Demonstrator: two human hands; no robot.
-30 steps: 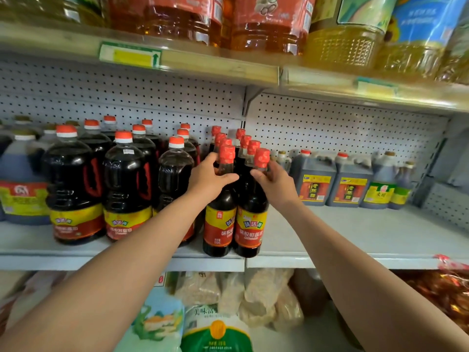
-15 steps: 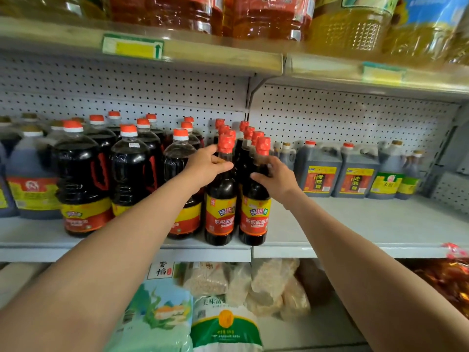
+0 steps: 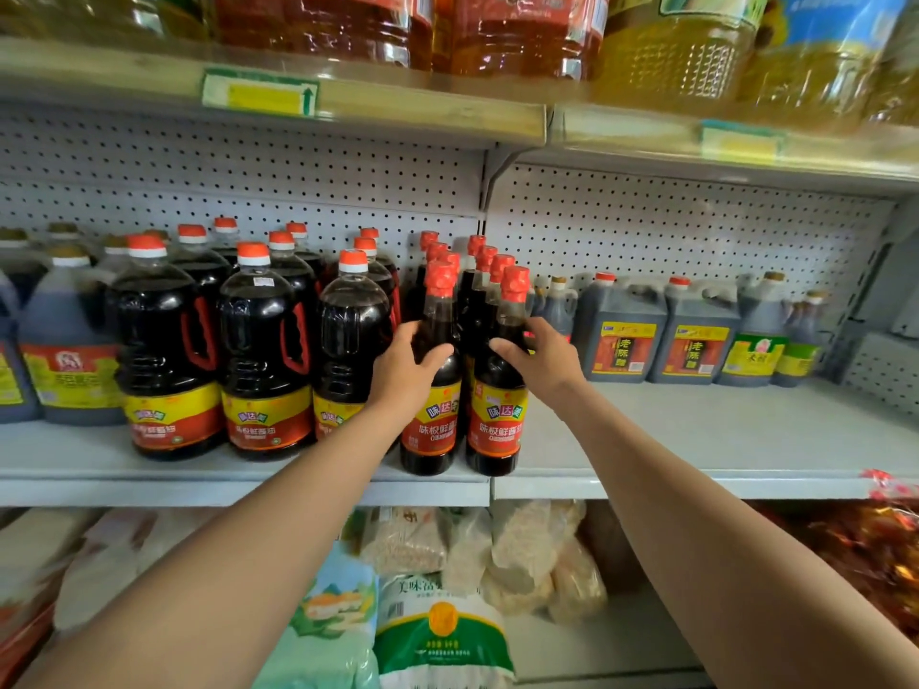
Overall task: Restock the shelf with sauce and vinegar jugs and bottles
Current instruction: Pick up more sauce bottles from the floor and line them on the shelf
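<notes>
Two slim dark sauce bottles with red caps stand upright at the front of the grey middle shelf (image 3: pixel 696 440). My left hand (image 3: pixel 405 370) grips the left front bottle (image 3: pixel 432 425) round its shoulder. My right hand (image 3: pixel 539 358) grips the right front bottle (image 3: pixel 497 425) the same way. Behind them run two rows of the same red-capped bottles (image 3: pixel 480 261). To the left stand several big dark sauce jugs (image 3: pixel 263 350) with red handles.
Squarish grey vinegar jugs (image 3: pixel 621 335) and small bottles line the back right of the shelf, with bare shelf in front of them. Oil jugs (image 3: pixel 497 32) fill the shelf above. Bags of grain and rice (image 3: pixel 442 634) lie on the shelf below.
Both hands have slid down from the bottle necks to the shoulders. The two front bottles stand nearer the shelf's front edge in view, and the camera has tilted slightly.
</notes>
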